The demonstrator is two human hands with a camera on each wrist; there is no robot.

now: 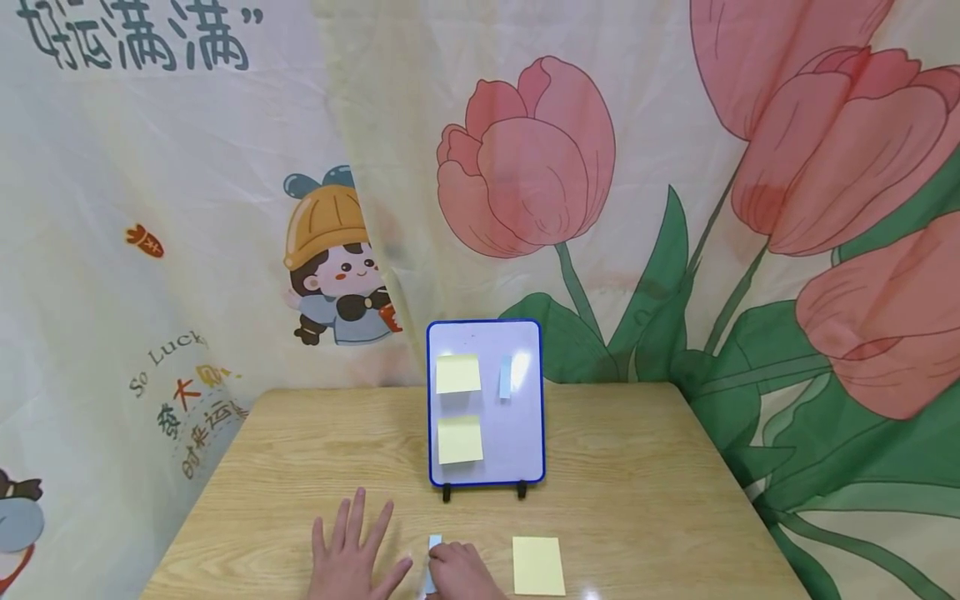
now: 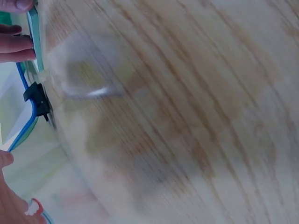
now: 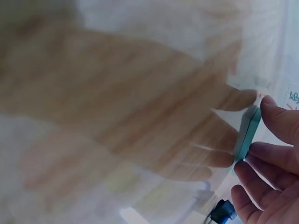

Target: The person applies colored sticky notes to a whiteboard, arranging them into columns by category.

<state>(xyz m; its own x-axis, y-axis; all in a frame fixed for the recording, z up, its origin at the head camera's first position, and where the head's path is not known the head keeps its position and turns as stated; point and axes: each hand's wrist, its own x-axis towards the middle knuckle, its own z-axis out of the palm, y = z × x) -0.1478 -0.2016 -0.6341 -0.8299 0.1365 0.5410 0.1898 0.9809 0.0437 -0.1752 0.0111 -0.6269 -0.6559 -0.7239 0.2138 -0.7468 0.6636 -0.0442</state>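
My right hand pinches a narrow light-blue pad of sticky notes lying low on the tabletop. In the right wrist view, the thumb and fingers meet the edges of this pad. To its left, my left hand is spread flat, palm down and fingers apart, holding nothing. A square yellow pad of sticky notes lies just right of my right hand. Behind both hands stands a small blue-framed whiteboard. It carries an upper yellow note, a lower yellow note and a narrow blue note.
The whiteboard stands upright on black feet on the wooden table. Behind the table's back edge hangs a curtain printed with tulips and cartoon figures. The tabletop mirrors the hand in the right wrist view.
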